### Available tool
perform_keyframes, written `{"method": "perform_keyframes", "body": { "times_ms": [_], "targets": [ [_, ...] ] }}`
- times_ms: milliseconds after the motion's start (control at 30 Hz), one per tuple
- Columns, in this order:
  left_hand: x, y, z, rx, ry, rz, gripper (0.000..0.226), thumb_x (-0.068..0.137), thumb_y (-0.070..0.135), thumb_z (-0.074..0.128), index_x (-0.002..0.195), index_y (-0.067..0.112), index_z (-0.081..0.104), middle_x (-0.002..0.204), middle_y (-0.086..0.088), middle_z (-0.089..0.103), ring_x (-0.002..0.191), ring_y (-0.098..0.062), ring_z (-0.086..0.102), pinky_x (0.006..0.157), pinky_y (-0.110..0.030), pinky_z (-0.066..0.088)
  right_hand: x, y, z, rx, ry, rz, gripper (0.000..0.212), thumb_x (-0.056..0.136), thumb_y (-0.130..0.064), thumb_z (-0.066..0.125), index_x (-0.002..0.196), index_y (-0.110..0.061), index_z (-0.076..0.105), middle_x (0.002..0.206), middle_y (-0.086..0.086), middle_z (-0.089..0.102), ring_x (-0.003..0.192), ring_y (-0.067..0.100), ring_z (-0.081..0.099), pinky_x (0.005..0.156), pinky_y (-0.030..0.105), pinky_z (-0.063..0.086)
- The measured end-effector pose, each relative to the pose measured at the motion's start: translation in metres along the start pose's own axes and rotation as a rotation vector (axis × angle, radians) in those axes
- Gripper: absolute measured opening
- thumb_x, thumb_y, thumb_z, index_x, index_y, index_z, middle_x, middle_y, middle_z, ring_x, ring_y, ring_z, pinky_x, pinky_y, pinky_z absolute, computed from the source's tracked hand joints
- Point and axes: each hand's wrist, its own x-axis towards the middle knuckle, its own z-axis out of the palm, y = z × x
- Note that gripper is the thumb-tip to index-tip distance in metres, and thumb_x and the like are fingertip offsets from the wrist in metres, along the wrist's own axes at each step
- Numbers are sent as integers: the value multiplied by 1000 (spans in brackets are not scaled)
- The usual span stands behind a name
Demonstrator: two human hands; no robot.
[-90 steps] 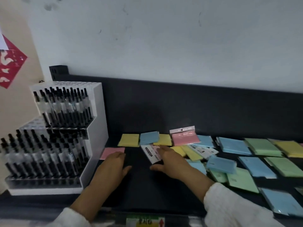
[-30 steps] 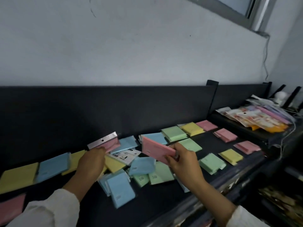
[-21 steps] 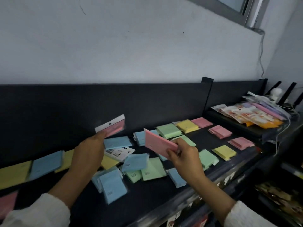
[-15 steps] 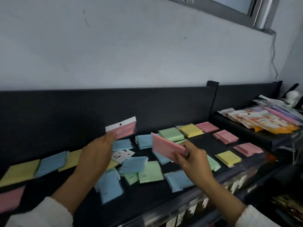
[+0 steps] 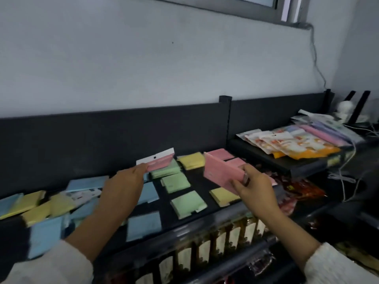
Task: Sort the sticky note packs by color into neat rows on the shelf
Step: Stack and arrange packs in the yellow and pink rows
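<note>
**Mia:** What is the left hand [image 5: 123, 187] doing?

**Ben:** Its grip is a pinch. It holds a pink sticky note pack with a white paper top [image 5: 159, 162] up over the black shelf [image 5: 196, 184].

**Mia:** And the right hand [image 5: 254, 185]?

**Ben:** Its grip is closed on a flat pink sticky note pack [image 5: 222, 171]. That pack is tilted and sits at 3 o'clock from the first one. The two packs do not touch.

**Mia:** What lies on the shelf?

**Ben:** A green square pack [image 5: 175, 182] lies between the hands. A yellow pack [image 5: 191, 160] is at 12 o'clock from it, near the back wall. A blue pack [image 5: 143, 225] lies at 5 o'clock from the left hand. More blue and yellow ones lie at 9 o'clock, all blurry. A pink pack [image 5: 223, 154] lies at 11 o'clock from the right hand.

**Mia:** And far off?

**Ben:** Shiny snack bags [image 5: 287, 144] lie on a raised black tray [image 5: 266, 160], at 1 o'clock.
</note>
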Motion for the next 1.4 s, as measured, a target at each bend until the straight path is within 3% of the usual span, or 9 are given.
{"method": "perform_keyframes", "body": {
  "times_ms": [100, 300, 467, 600, 700, 800, 933, 1033, 1400],
  "targets": [
    [12, 34, 12, 13, -24, 48, 53, 41, -16, 79, 89, 2, 67, 53, -10, 58, 37, -27, 52, 30, -22, 34, 0, 27, -20, 19, -12, 29, 17, 82, -16, 66, 93, -6, 58, 79, 13, 66, 74, 27, 62, 64, 46, 53],
    [54, 76, 25, -7, -13, 76, 49, 47, -15, 78, 91, 2, 68, 56, -9, 61, 39, -25, 54, 31, -27, 42, 20, 64, -52, 20, 5, 56, 14, 82, -15, 68, 93, -10, 60, 74, 6, 65, 66, 20, 62, 61, 42, 54],
    [89, 87, 42, 10, -50, 87, 45, 51, -11, 78, 91, 5, 66, 59, -10, 63, 41, -27, 55, 33, -29, 41, 70, 88, -62, -33, -35, 25, 15, 83, -15, 68, 94, -11, 59, 70, -6, 53, 63, 8, 50, 52, 24, 38],
    [119, 93, 60, 44, -85, 105, 47, 50, -7, 81, 92, 7, 65, 62, -6, 62, 44, -23, 54, 38, -22, 27, 121, 98, -52, -49, -167, 41, 19, 82, -16, 68, 99, -10, 60, 88, 3, 62, 80, 18, 58, 62, 28, 44],
    [145, 100, 69, 37, -77, 48, 42, 76, 5, 68, 116, 12, 57, 88, -6, 66, 70, -23, 59, 50, -29, 31, 155, 102, -37, -86, -255, 37, 16, 82, -16, 67, 90, -16, 54, 78, -6, 54, 75, 14, 51, 53, 15, 32],
    [162, 103, 79, 21, -95, 16, 37, 89, 11, 50, 126, 16, 47, 103, -5, 62, 83, -22, 57, 58, -31, 31, 184, 109, -20, -57, -299, 64, 21, 82, -15, 67, 89, -18, 47, 79, -4, 51, 78, 17, 50, 55, 22, 34],
    [183, 90, 98, 32, -60, 48, 35, 75, 0, 64, 108, 10, 62, 78, -8, 66, 61, -26, 59, 46, -28, 29, 219, 122, 4, -23, -359, 107, 18, 87, -16, 60, 90, -17, 42, 81, -2, 51, 81, 21, 52, 68, 29, 38],
    [195, 84, 108, 94, -84, 80, 41, 59, -5, 75, 97, 8, 66, 64, -7, 64, 47, -24, 57, 40, -23, 25, 239, 126, 19, 17, -389, 128, 14, 90, -16, 55, 94, -16, 42, 77, -5, 49, 79, 19, 51, 60, 29, 36],
    [202, 87, 132, 195, -165, -41, 49, 47, -6, 81, 91, 12, 69, 59, 0, 63, 40, -16, 54, 36, -17, 21, 279, 142, 49, 172, -643, 138, 11, 89, -13, 53, 100, -11, 50, 88, 4, 57, 77, 15, 56, 61, 26, 45]
  ]
}}
